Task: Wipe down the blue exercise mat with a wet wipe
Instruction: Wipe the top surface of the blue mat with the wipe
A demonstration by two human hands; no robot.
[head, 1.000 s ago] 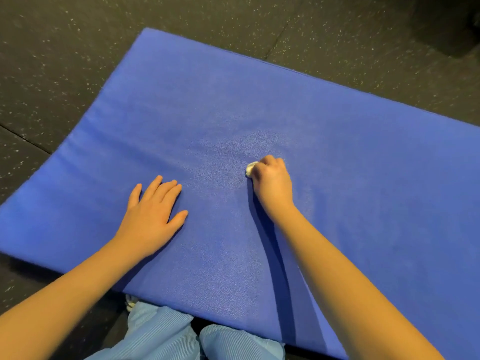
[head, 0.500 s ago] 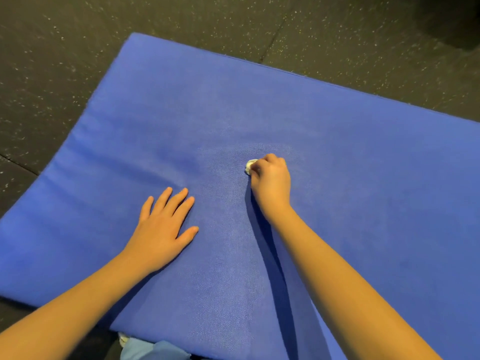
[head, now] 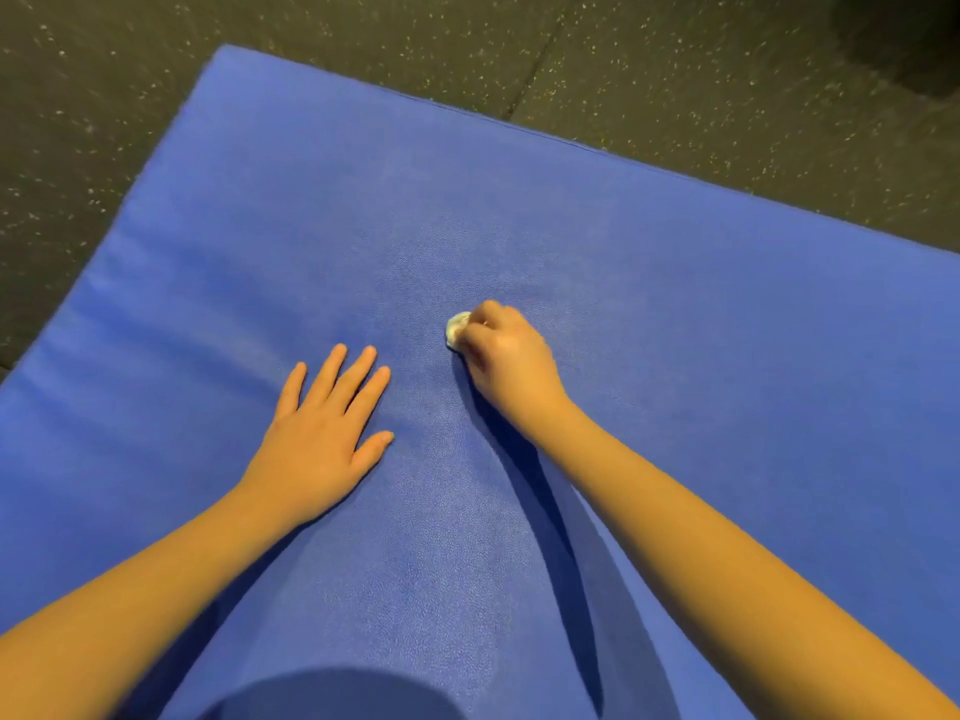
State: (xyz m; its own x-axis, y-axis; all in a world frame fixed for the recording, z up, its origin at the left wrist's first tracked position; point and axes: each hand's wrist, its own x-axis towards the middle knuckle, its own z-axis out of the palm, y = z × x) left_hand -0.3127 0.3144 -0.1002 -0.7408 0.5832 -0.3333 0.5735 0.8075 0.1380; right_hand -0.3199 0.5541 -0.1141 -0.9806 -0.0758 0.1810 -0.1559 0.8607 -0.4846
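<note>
The blue exercise mat lies flat on the floor and fills most of the head view. My right hand grips a small balled-up white wet wipe and holds it down on the middle of the mat; only the wipe's left edge shows past my fingers. My left hand rests flat on the mat a little to the left, fingers straight and slightly spread, holding nothing.
Dark speckled rubber floor surrounds the mat at the top and left. The mat's far edge runs diagonally from upper left to right. A round shadow falls on the mat's near part.
The view has moved forward over the mat, so my knees and the near edge are out of sight. Both hands stay on the mat, the right still holding the wipe.
</note>
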